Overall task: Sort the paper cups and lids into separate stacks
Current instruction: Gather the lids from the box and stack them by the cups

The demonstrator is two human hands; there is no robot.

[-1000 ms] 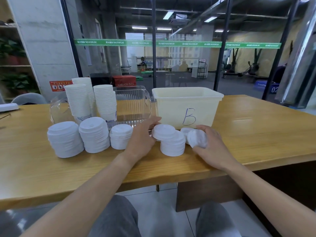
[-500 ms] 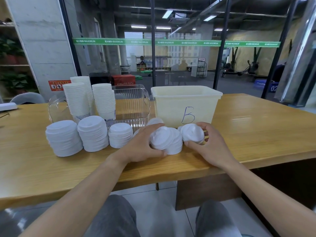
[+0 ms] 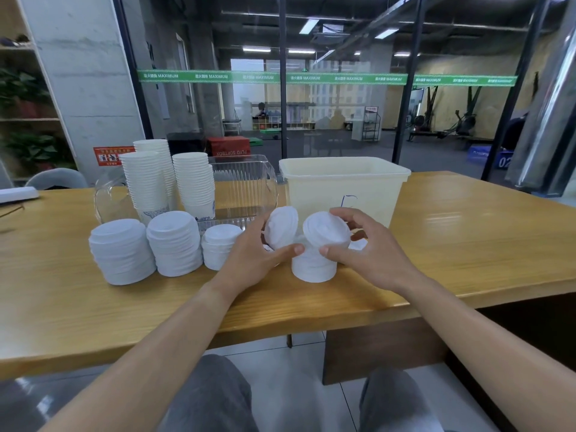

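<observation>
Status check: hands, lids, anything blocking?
Left hand holds a tilted lid; right hand holds another lid. Both above the short lid stack. Nothing in the way.

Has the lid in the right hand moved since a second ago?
Yes. The right hand has lifted its lid up against the bin, covering its letter.
</observation>
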